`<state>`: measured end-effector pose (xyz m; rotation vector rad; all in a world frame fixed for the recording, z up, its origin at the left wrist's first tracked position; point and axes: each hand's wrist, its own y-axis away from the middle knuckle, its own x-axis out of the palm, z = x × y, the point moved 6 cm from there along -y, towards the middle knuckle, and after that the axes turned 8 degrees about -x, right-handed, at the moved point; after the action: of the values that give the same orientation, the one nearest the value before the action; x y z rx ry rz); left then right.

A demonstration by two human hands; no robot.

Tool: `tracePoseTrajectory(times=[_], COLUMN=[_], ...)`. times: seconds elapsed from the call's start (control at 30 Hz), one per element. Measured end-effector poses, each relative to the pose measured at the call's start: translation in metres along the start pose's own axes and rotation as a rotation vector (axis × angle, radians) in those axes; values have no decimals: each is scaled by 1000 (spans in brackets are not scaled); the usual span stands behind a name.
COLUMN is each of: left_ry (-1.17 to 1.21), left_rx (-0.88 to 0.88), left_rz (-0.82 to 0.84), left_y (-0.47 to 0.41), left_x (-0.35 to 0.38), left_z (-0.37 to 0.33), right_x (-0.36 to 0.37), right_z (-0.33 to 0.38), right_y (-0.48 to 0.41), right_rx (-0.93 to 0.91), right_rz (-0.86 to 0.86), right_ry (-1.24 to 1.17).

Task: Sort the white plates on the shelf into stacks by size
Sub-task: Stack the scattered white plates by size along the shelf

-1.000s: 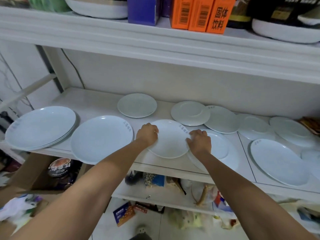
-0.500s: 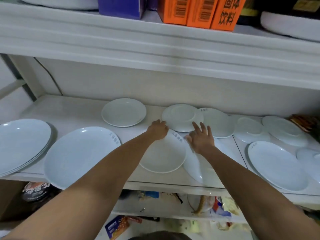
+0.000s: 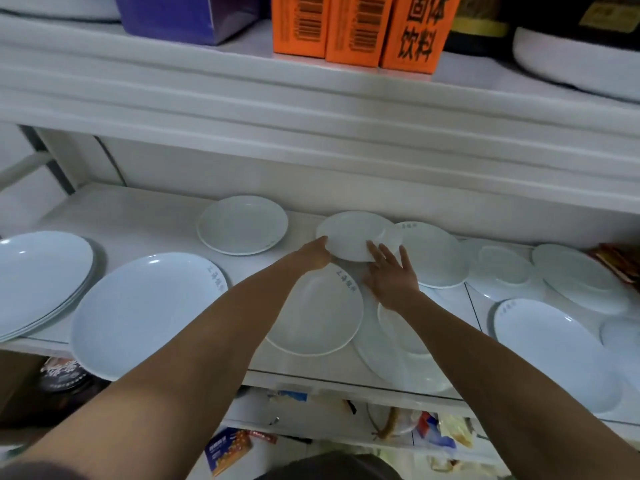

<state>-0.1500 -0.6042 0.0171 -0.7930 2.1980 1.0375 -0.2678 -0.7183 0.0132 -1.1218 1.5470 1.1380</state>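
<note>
Many white plates lie on the white shelf (image 3: 138,216). My left hand (image 3: 313,255) grips the left rim of a small upside-down plate (image 3: 349,233) at the back middle. My right hand (image 3: 391,273) has its fingers spread, with the fingertips against that plate's near right edge. In front of it, under my arms, lies a medium plate (image 3: 315,317). A large plate (image 3: 145,313) and a stack of large plates (image 3: 38,278) lie at the left. Another small plate (image 3: 242,225) sits at the back.
More plates of mixed sizes lie to the right: one medium (image 3: 434,254), one large (image 3: 554,351), and others behind. The upper shelf holds orange boxes (image 3: 353,29) and a purple box (image 3: 187,15) close overhead. Packets (image 3: 228,452) clutter the space below.
Both hands let go of the medium front plate and reached back to the small upside-down plate. The camera moved closer and to the right.
</note>
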Motion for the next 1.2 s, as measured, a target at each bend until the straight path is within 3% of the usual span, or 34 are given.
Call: tracePoseTrajectory(times=[0.23,0.5,0.73,0.83,1.03,1.2], left_ry=[70,220,357,491,887,920], left_rx=[24,59,-111,-127,-86,-112], left_rz=[-37,-228,-277,-340,-478,-541], left_y=[15,34,47,53,63,66], left_x=[-9,-33,-30,-36,-57,-62], left_z=[5,4,28,37,49,61], right_x=[-33,-75,-117,-128,-139,-122], right_z=[-6,2,7,9,0,-1], right_y=[-15,-24,-24,-20,-18,-22], right_rx=[-2,-40,-160,-182,-46,42], right_rz=[-186,-377,-616,-617,-686,-562], right_ry=[-29,-57,-130,-258,-703,-878])
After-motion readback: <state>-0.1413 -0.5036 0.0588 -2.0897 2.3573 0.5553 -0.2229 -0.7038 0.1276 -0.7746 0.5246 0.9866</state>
